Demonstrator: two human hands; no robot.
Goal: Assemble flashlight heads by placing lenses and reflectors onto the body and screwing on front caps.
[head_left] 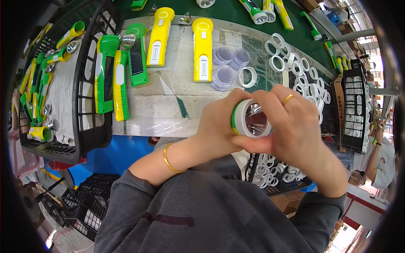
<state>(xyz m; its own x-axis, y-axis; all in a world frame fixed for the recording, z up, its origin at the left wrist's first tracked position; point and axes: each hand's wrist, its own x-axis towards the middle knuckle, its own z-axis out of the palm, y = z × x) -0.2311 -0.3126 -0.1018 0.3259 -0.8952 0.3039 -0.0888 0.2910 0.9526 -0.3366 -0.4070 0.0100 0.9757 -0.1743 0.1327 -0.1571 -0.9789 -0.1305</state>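
Note:
My left hand (216, 120) is closed round the head of a green flashlight (255, 120), whose silver reflector faces to the right. My right hand (295, 124) has its thumb and fingers curled about the white ring (240, 120) at the flashlight's front. The flashlight's handle is hidden behind my left hand. Beyond my hands, stacks of clear round lenses (223, 76) and a loose white ring (247, 77) lie on the table. Two yellow flashlights (203, 52) lie face up to the left of the lenses, with green and green-yellow ones (121, 86) further left.
A black crate (80, 84) of flashlight bodies stands at the left. Many white rings (301, 78) are heaped on the right of the table (147, 109). Another tray of rings (263, 173) sits below my right forearm. More flashlights (283, 14) lie on the green surface beyond; a person (382, 156) is at far right.

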